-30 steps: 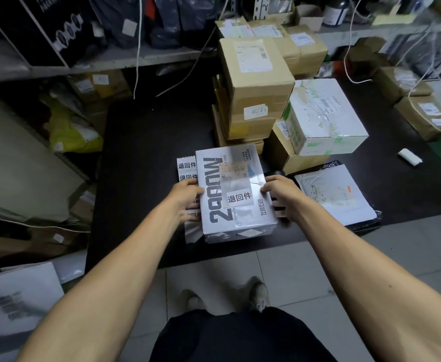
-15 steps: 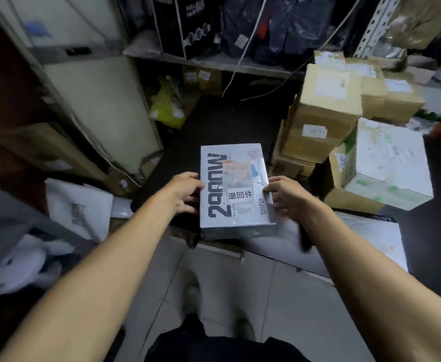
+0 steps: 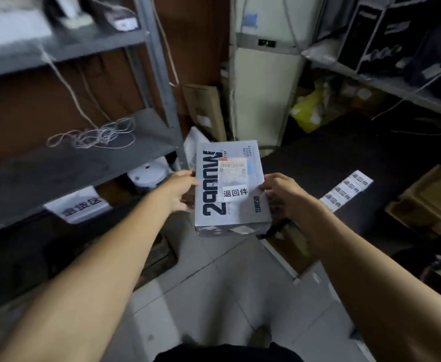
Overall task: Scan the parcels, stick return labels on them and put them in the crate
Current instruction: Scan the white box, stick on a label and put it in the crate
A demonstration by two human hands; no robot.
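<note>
Head view: both hands, left hand (image 3: 178, 190) and right hand (image 3: 284, 195), grip labelled parcel (image 3: 231, 189).

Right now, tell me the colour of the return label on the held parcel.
White with black characters, on the grey parcel; head view.

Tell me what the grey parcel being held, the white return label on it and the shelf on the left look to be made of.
Grey parcel: probably printed cardboard under glossy clear wrap or tape; sharp box edges, sheen on top.
Return label: apparently matte white sticker paper, flat, with black print.
Shelf: likely grey-painted metal; thin board, slim upright post.
The left hand and right hand grip the parcel's sides.
</note>
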